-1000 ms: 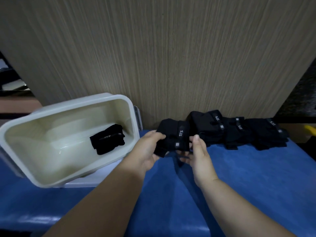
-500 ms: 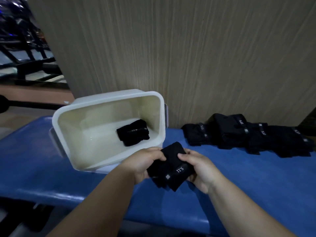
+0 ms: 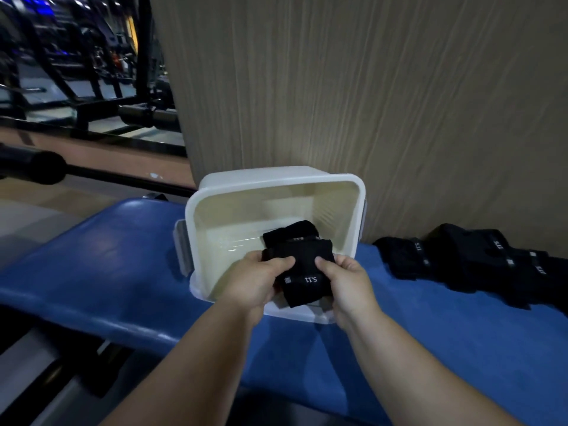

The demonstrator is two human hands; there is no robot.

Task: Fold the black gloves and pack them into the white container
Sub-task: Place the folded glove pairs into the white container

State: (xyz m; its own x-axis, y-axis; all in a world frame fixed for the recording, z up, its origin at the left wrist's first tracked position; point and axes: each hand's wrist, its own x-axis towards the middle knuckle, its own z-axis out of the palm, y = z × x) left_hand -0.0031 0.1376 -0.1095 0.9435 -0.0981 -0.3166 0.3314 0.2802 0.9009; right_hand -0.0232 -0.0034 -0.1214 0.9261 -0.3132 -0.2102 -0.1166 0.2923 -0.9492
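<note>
I note both hands, left (image 3: 256, 279) and right (image 3: 345, 282), pinching the folded glove (image 3: 302, 273) over the container (image 3: 276, 179) rim, keeping its fold for packing.

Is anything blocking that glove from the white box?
Nothing visible. The white container is open, and the left hand and right hand hold the folded glove at its near rim. A packed glove lies inside, bare floor beside it.
</note>
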